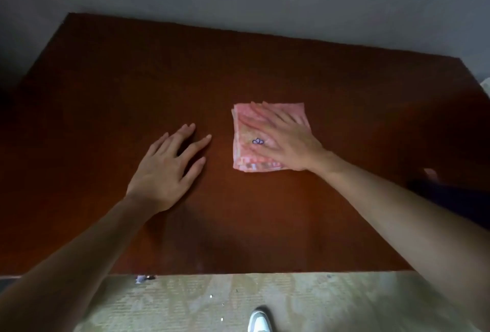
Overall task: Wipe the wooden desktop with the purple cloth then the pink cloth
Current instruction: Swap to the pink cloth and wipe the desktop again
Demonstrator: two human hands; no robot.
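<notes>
Right hand (pixel 287 143) lies flat on folded pink cloth (pixel 267 136), fingers straight and spread, pressing, not grasping. Cloth sits right of centre on wooden desktop (pixel 132 79). Left hand (pixel 167 169) rests flat on bare wood just left of cloth, fingers straight, holding nothing. Purple cloth not clearly seen; dark shape at right desk edge, cannot tell what. Judgement: pink-cloth wipe is in hand. Advice: keep palm pressure even, keep cloth folded under hand, make overlapping strokes up to far edge and corners, left hand steadies body.
</notes>
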